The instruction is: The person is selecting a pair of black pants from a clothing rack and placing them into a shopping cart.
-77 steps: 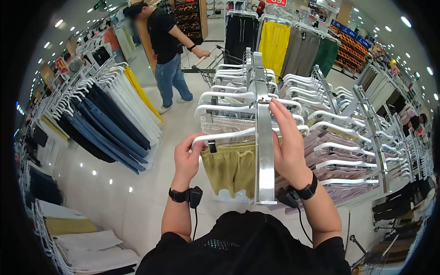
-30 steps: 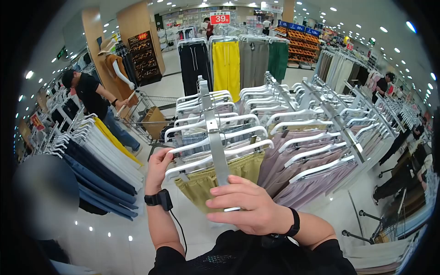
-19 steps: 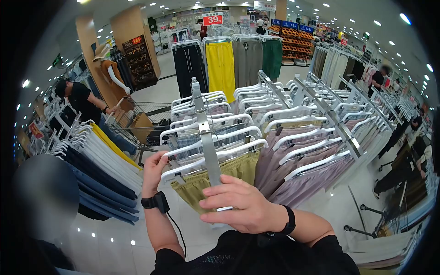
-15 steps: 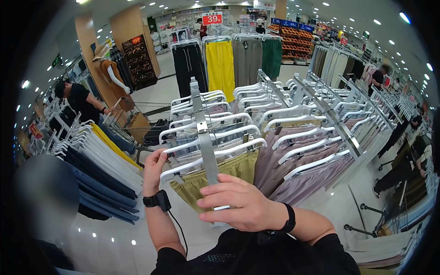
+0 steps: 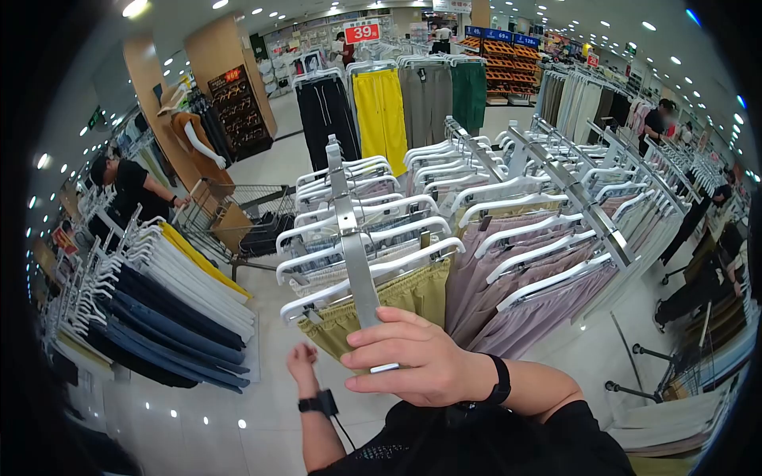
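My right hand (image 5: 409, 353) lies over the near end of a metal rack arm (image 5: 359, 266), its fingers closed across the bar and the thumb hidden. Just behind it, olive-green pants (image 5: 421, 292) hang from a white hanger (image 5: 373, 278) on that arm. My left hand (image 5: 302, 363) is low beside the rack, apart from the clothes, fingers loosely curled with nothing seen in them. Farther back on the same arm hang several more white hangers (image 5: 361, 208) with pale and blue garments.
Mauve pants (image 5: 508, 270) hang on the neighbouring arm (image 5: 567, 194) to the right. Dark and white trousers (image 5: 178, 317) fill a rack at the left. A person (image 5: 131, 186) stands there near a shopping cart (image 5: 238, 214). Yellow pants (image 5: 379, 111) hang ahead under a price sign (image 5: 363, 32).
My left hand has let go of the hanger end at the rack's left side and dropped down toward me. My right hand stays on the rack arm. The view has shifted slightly.
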A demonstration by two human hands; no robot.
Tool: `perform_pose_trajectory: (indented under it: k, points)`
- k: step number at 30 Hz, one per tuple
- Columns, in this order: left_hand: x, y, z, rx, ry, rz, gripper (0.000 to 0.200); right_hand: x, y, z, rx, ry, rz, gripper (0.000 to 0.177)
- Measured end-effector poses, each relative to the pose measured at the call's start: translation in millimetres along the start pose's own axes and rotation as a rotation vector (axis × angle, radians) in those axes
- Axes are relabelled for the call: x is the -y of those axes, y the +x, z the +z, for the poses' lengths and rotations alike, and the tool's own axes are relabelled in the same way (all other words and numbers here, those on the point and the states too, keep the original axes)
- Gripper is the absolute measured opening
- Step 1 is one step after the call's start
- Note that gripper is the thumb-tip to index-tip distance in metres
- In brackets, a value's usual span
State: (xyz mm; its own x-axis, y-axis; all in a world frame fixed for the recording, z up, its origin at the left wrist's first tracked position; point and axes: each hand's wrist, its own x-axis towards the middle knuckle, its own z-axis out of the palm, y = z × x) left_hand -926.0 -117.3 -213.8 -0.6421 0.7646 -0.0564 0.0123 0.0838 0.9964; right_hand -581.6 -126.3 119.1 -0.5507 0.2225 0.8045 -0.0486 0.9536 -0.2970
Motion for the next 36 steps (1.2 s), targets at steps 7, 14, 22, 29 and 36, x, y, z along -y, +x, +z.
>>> perform_pose_trajectory:
  k: [7, 14, 22, 29, 36]
  points:
    - [122.2, -75.2, 28.4, 0.223, 0.046, -0.232, 0.021, -8.2, -1.4, 2.4, -0.058, 0.063, -0.053, 0.028]
    - [65.5, -114.9, 73.0, 0.507, 0.14, -0.159, 0.02, -13.7, -8.0, -6.3, -0.057, 0.07, -0.144, 0.025]
    - [-48.5, -132.8, 144.7, 0.644, 0.162, 0.062, 0.019, -11.5, -127.6, -90.0, 0.054, 0.094, 0.164, 0.036]
    - [-164.6, -184.9, 200.4, 0.422, 0.109, 0.291, 0.018, -5.5, -284.7, -240.4, -0.363, -0.231, 0.774, 0.014]
    - [-275.4, -257.8, 282.1, 0.522, -0.133, 0.774, 0.033, -9.3, -337.9, -306.3, -0.832, -0.164, 0.681, 0.013]
